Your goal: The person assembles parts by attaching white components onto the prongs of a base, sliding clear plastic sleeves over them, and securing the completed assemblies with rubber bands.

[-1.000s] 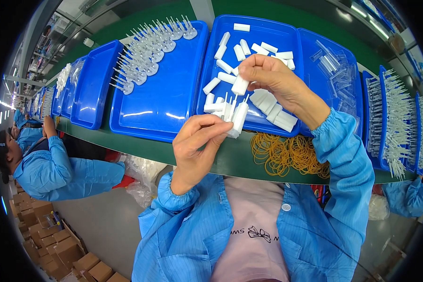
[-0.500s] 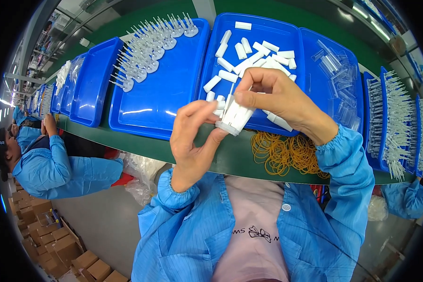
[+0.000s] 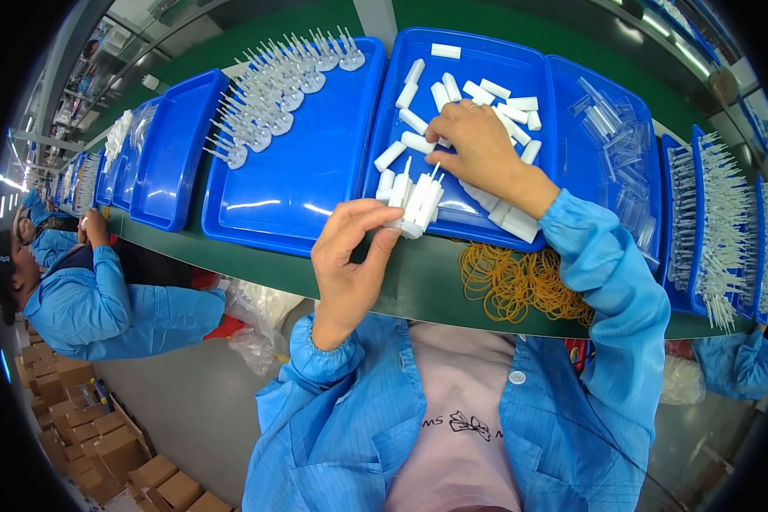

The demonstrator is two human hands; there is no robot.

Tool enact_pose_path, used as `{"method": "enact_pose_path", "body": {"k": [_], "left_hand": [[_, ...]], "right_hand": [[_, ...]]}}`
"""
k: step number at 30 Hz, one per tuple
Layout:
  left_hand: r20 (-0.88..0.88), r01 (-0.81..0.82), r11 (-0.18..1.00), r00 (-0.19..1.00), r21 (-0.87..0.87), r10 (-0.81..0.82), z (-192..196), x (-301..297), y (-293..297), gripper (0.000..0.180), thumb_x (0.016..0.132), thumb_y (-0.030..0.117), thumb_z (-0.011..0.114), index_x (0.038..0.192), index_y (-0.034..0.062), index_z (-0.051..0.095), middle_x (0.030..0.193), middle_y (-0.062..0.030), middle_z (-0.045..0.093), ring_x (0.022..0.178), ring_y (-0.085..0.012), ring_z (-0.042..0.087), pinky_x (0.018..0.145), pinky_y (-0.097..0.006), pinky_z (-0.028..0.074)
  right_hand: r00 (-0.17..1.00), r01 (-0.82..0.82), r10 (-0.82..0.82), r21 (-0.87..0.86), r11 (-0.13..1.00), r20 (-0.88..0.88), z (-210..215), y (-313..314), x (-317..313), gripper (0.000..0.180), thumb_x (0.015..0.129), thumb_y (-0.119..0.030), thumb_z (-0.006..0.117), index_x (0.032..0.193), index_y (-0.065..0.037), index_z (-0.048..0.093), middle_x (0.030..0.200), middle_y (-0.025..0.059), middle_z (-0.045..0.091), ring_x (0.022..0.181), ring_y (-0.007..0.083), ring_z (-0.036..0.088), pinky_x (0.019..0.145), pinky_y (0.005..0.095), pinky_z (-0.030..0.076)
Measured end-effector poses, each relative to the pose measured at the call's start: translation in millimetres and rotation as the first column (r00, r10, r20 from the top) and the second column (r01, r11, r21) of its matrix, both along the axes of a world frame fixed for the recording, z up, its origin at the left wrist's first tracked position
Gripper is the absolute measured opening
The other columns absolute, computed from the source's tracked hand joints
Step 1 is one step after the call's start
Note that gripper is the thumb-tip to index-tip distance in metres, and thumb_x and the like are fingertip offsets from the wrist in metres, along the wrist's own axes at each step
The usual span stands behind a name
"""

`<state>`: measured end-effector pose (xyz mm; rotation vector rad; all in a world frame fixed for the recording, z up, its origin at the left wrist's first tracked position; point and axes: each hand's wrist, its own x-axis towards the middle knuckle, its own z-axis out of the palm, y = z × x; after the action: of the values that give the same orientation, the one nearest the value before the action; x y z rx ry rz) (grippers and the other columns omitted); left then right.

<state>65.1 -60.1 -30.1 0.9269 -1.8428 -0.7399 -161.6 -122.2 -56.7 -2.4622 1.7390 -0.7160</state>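
"Blue plastic trays line the green bench (image 3: 422,290). Report from the left."

"At the left edge I observe a co-worker (image 3: 81,299) in a blue smock. Next is a narrow tray (image 3: 179,158). Right of it, a wide tray (image 3: 316,154) carries rows of clear bases (image 3: 269,115) with upright pins, set along its far left side."

"State the left grip."

"My left hand (image 3: 350,256) is closed: thumb and index finger pinch a pinned base (image 3: 412,229). White blocks (image 3: 422,205) stand on it side by side, with bare pins projecting above. I hold the unit over the near edge of the centre tray (image 3: 512,64)."

"State the right grip."

"My right hand (image 3: 480,149) is low over the centre tray, fingers curled among loose blocks (image 3: 390,156). I cannot tell whether the fingertips hold one."

"Remaining items?"

"Yellow-brown rubber bands (image 3: 516,286) lie heaped on the bench in front of the centre tray. The next tray (image 3: 563,70) contains clear plastic parts (image 3: 606,119). At far right I see densely packed white spiked parts (image 3: 721,222)."
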Motion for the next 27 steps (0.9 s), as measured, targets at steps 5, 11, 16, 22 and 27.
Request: {"method": "enact_pose_path", "body": {"k": [5,11,16,22,27], "left_hand": [[0.004,-0.026,0.999,1.0,-0.026,0.026,-1,5,0,0.019,0.079,-0.002,0.07,0.097,0.0041,0.071,0.093,-0.0085,0.064,0.082,-0.0182,0.062,0.071,-0.027,0.049],[0.01,-0.038,0.999,0.999,-0.02,0.038,-2,7,1,0.019,0.078,-0.002,0.07,0.097,0.0047,0.072,0.092,-0.0084,0.065,0.081,-0.0185,0.063,0.07,-0.027,0.05],[0.005,-0.01,0.999,1.0,-0.04,0.01,0,3,1,0.019,0.078,-0.002,0.071,0.096,0.0043,0.071,0.092,-0.0085,0.065,0.081,-0.0184,0.063,0.069,-0.027,0.05],[0.025,0.009,0.985,1.0,-0.171,-0.005,-1,6,2,0.022,0.075,-0.004,0.071,0.095,0.0034,0.071,0.09,-0.0086,0.065,0.079,-0.0199,0.062,0.067,-0.028,0.049],[0.028,0.02,0.979,0.999,-0.201,-0.015,-1,4,4,0.023,0.074,-0.004,0.072,0.095,0.0037,0.072,0.091,-0.0081,0.065,0.079,-0.0203,0.062,0.067,-0.029,0.049]], "right_hand": [[0.988,-0.015,-0.003,-0.118,0.993,-0.153,-6,-5,7,0.02,0.074,-0.02,0.074,0.089,-0.011,0.065,0.086,0.0048,0.058,0.088,0.0234,0.055,0.076,0.0378,0.038],[0.983,-0.101,0.103,-0.026,0.995,0.152,8,-4,15,0.021,0.075,-0.016,0.071,0.093,-0.012,0.061,0.087,0.0038,0.062,0.088,0.0229,0.056,0.076,0.0383,0.037],[0.982,-0.043,0.015,-0.149,0.988,-0.186,-11,-16,21,0.005,0.083,-0.014,0.061,0.087,-0.013,0.064,0.085,0.0077,0.065,0.085,0.0237,0.06,0.077,0.0393,0.04],[0.905,-0.098,0.082,0.018,0.995,0.417,27,-8,-10,0.012,0.087,-0.008,0.053,0.091,-0.008,0.064,0.081,0.0097,0.063,0.076,0.0241,0.061,0.072,0.0396,0.044],[0.899,-0.198,0.039,0.326,0.924,0.436,43,8,-8,0.019,0.087,-0.009,0.059,0.105,-0.007,0.061,0.09,0.0058,0.062,0.075,0.0163,0.056,0.068,0.0288,0.045]]}}
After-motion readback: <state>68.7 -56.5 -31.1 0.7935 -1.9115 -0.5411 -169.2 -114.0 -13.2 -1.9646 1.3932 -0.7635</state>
